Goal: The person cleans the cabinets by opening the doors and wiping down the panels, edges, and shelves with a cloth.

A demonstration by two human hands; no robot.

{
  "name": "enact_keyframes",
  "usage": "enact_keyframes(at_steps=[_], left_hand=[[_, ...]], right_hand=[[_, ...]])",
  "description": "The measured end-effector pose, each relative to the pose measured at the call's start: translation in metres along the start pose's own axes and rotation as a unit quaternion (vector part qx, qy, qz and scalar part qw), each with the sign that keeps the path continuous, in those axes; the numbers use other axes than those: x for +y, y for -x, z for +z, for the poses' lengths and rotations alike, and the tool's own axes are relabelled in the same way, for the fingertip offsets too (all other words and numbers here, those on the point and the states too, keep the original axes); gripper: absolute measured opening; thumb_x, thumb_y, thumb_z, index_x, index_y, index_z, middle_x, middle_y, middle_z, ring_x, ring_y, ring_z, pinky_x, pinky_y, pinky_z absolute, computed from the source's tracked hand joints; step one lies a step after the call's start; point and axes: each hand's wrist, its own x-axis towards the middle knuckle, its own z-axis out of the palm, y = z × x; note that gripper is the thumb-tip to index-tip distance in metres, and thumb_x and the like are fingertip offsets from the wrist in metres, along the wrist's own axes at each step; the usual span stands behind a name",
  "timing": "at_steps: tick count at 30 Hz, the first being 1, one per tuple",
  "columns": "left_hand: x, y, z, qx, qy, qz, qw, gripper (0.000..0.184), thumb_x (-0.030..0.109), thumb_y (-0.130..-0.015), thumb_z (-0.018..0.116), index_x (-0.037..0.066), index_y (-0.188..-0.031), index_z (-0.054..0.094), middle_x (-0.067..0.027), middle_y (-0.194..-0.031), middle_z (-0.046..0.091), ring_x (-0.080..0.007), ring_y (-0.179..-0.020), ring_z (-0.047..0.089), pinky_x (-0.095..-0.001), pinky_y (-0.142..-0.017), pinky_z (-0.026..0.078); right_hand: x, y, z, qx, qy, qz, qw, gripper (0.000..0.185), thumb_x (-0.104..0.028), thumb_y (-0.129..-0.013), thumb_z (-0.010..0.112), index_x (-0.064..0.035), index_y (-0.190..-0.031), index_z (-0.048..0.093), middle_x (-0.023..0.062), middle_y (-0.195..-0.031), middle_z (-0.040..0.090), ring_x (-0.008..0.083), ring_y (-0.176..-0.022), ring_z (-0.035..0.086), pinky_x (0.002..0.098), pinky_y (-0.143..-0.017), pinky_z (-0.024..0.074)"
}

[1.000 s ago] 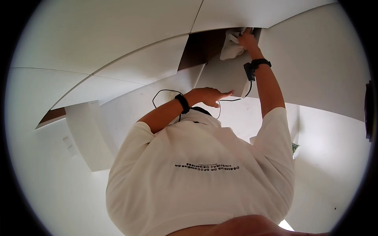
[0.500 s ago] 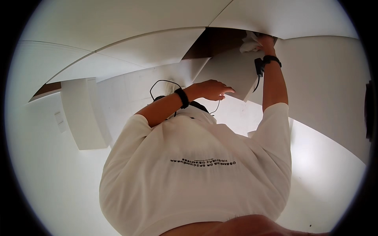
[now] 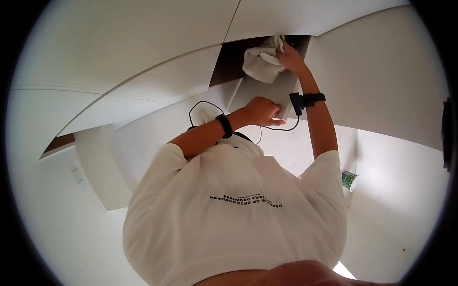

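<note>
Seen from the wearer's head, a bunched white cloth (image 3: 261, 66) hangs from the right hand (image 3: 292, 59), in front of a dark opening (image 3: 227, 66) and above a grey panel (image 3: 256, 95). Because it appears gripped only along one side, the loose part could slip or catch on the opening's edge. A black cable (image 3: 291, 129) droops from a black box (image 3: 296, 103) at the right wrist; its slack could snag on the panel's corner if that arm reaches further.

The right fingers are closed, pinching the cloth. The left hand (image 3: 262, 112), near the panel, has its fingers curled and thumb jutting out; whether it holds anything, I cannot tell.
</note>
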Motion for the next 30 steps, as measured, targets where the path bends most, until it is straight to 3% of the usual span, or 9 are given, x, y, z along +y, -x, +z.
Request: enact_keyframes(at_steps=[3,8,11,14,17,20,23,27,30], left_hand=[[-0.002,-0.002,0.0,-0.013,-0.003,0.003,1.0,0.053,0.056,-0.087,0.067,0.007,-0.069,0.061,-0.0095,-0.065,0.064,-0.0324,-0.064,0.065,-0.0424,-0.063,0.051],[0.005,-0.005,-0.016,-0.084,0.04,0.009,0.996,0.042,0.046,-0.09,0.07,0.006,-0.077,0.062,-0.0089,-0.078,0.067,-0.0302,-0.075,0.066,-0.0404,-0.069,0.052],[0.003,-0.007,-0.025,-0.037,0.099,0.059,0.993,0.032,0.036,-0.09,0.073,0.006,-0.095,0.063,-0.0102,-0.114,0.064,-0.0265,-0.105,0.063,-0.0373,-0.086,0.052],[-0.013,-0.006,-0.029,0.009,0.238,0.035,0.971,0.041,0.033,-0.09,0.074,0.01,-0.119,0.057,-0.0104,-0.14,0.045,-0.027,-0.127,0.049,-0.0415,-0.098,0.048],[-0.029,-0.012,-0.041,0.01,0.284,-0.035,0.958,0.051,0.022,-0.09,0.074,0.011,-0.132,0.049,-0.0105,-0.149,0.036,-0.0257,-0.134,0.043,-0.0444,-0.105,0.045],[-0.019,-0.024,-0.06,0.059,0.264,0.015,0.963,0.055,0.016,-0.091,0.071,0.012,-0.14,0.045,-0.0122,-0.156,0.032,-0.0292,-0.142,0.036,-0.046,-0.11,0.04],[-0.02,-0.046,-0.07,0.076,0.208,0.066,0.973,0.055,0.015,-0.093,0.067,0.012,-0.143,0.046,-0.0147,-0.161,0.026,-0.0337,-0.148,0.028,-0.0472,-0.116,0.032],[-0.006,-0.075,-0.065,0.086,0.133,0.122,0.98,0.051,0.019,-0.096,0.063,0.01,-0.144,0.049,-0.0182,-0.162,0.024,-0.0386,-0.151,0.021,-0.0473,-0.12,0.023],[-0.004,-0.096,-0.054,0.086,0.059,0.18,0.978,0.05,0.024,-0.097,0.062,0.009,-0.143,0.05,-0.0203,-0.161,0.026,-0.0403,-0.151,0.02,-0.048,-0.119,0.025]], right_hand=[[0.021,0.013,-0.004,0.041,-0.007,-0.062,0.997,0.037,-0.021,-0.091,0.063,-0.0047,-0.124,0.06,0.0202,-0.103,0.071,0.0306,-0.103,0.069,0.0374,-0.083,0.054],[-0.034,0.127,-0.044,0.248,-0.072,-0.098,0.961,0.023,-0.013,-0.089,0.064,-0.0007,-0.11,0.065,0.0167,-0.093,0.069,0.0248,-0.09,0.067,0.0346,-0.078,0.0524],[-0.015,0.167,-0.048,0.401,-0.076,-0.167,0.897,0.022,-0.008,-0.085,0.066,0.0008,-0.105,0.065,0.0179,-0.088,0.066,0.0313,-0.079,0.062,0.037,-0.074,0.0509],[0.032,0.18,-0.033,0.443,0.005,-0.284,0.851,0.025,-0.002,-0.08,0.066,0.0009,-0.106,0.065,0.0189,-0.085,0.063,0.0345,-0.074,0.059,0.0394,-0.07,0.0507],[0.044,0.193,-0.008,0.352,0.078,-0.23,0.904,0.034,-0.003,-0.077,0.069,-0.0032,-0.111,0.068,0.0194,-0.108,0.062,0.037,-0.096,0.057,0.0454,-0.083,0.0508],[0.034,0.198,0.01,0.278,0.138,-0.209,0.928,0.039,-0.009,-0.075,0.075,-0.0068,-0.113,0.069,0.0171,-0.137,0.05,0.039,-0.115,0.049,0.0465,-0.099,0.0464],[0.036,0.194,0.018,0.309,0.08,-0.179,0.931,0.05,-0.012,-0.075,0.076,-0.008,-0.124,0.063,0.0179,-0.146,0.043,0.043,-0.123,0.047,0.0486,-0.101,0.046],[0.056,0.184,0.026,0.264,-0.08,-0.175,0.945,0.067,-0.014,-0.077,0.075,-0.0074,-0.139,0.049,0.0206,-0.15,0.038,0.0461,-0.135,0.041,0.0488,-0.106,0.0433],[0.052,0.187,0.017,0.213,-0.105,-0.116,0.964,0.075,-0.015,-0.078,0.075,-0.0053,-0.144,0.041,0.0237,-0.149,0.038,0.0446,-0.139,0.039,0.0466,-0.109,0.0416]])
